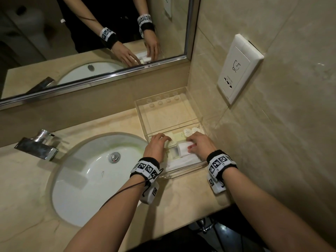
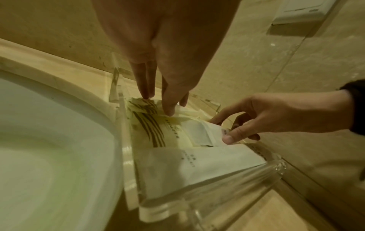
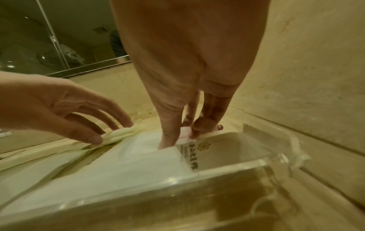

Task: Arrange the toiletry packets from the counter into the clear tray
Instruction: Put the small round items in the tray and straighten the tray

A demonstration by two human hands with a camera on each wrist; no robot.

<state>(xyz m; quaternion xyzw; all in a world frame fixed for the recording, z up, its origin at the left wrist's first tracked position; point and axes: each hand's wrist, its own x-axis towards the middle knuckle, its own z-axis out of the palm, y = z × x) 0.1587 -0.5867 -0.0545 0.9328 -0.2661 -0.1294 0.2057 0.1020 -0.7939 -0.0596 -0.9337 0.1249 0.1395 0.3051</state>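
Note:
The clear tray [image 1: 143, 122] stands on the counter in the corner by the right wall. Its near end holds yellowish striped packets [image 2: 156, 132], a large flat white packet [image 2: 187, 168] and two round white items [image 1: 188, 132]. My left hand [image 1: 164, 140] reaches down into the tray and pinches the far ends of the yellowish packets [image 3: 118, 132] between thumb and fingertips. My right hand [image 3: 177, 137] pinches a small white packet [image 1: 184, 149] between thumb and fingers, just above the tray floor near its right wall. The far half of the tray holds nothing.
A white sink [image 1: 87, 175] with a chrome faucet [image 1: 38, 146] lies directly left of the tray. The mirror [image 1: 91, 42] runs along the back. A white wall socket plate [image 1: 238, 68] sits on the right wall above the tray. The counter's front edge runs below my wrists.

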